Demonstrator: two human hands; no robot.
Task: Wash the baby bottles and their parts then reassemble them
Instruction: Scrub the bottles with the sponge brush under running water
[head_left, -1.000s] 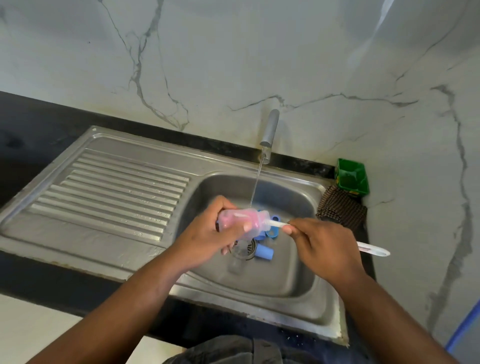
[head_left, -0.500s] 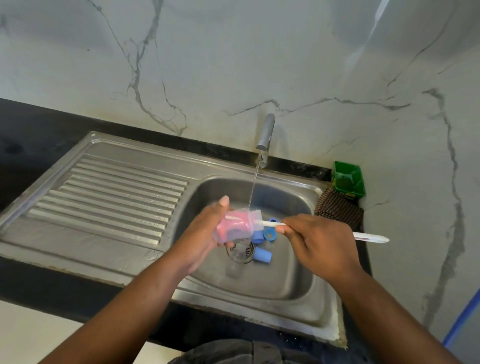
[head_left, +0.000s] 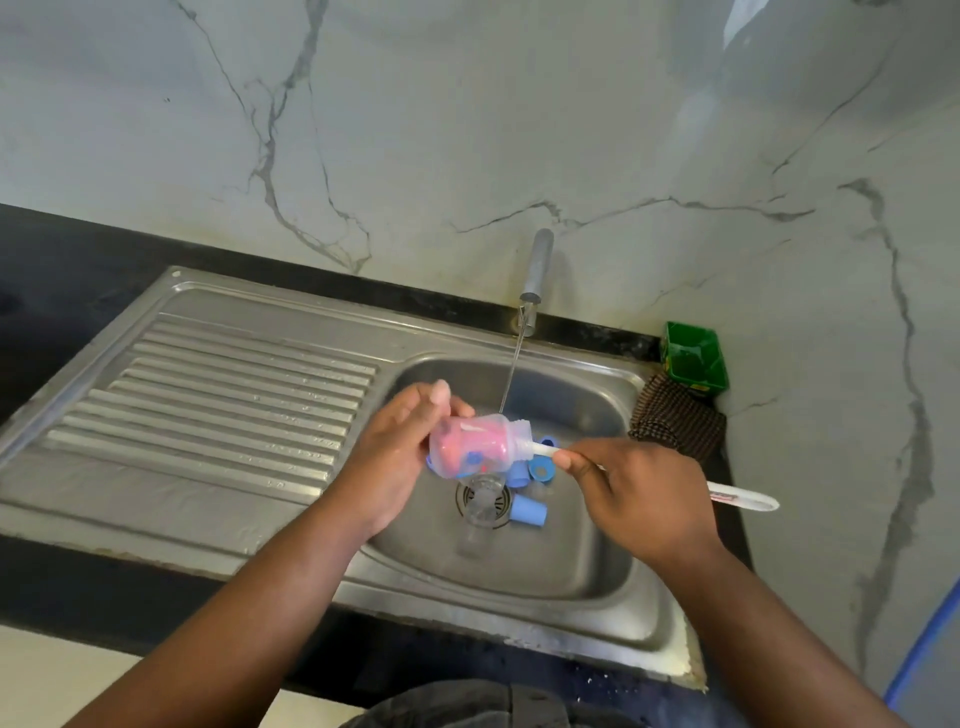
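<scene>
My left hand (head_left: 395, 457) holds a small clear baby bottle (head_left: 480, 447) on its side over the sink basin (head_left: 587, 561), neck pointing right. A pink brush head fills the bottle's inside. My right hand (head_left: 639, 493) grips the white handle of the bottle brush (head_left: 743, 500), whose shaft runs into the bottle's neck. Below the bottle, on the basin floor, lie several blue bottle parts (head_left: 527, 512) and a clear piece (head_left: 480, 506) over the drain. A thin stream of water falls from the tap (head_left: 537, 270) just behind the bottle.
A ribbed steel drainboard (head_left: 234, 395) lies left of the basin. At the back right corner stand a green tub (head_left: 693, 358) and a brown checked cloth (head_left: 675, 421). A marble wall rises behind and to the right; black counter surrounds the sink.
The bottle has turned in my left hand and tilted slightly, and the brush has shifted in and out of the neck. Water keeps running.
</scene>
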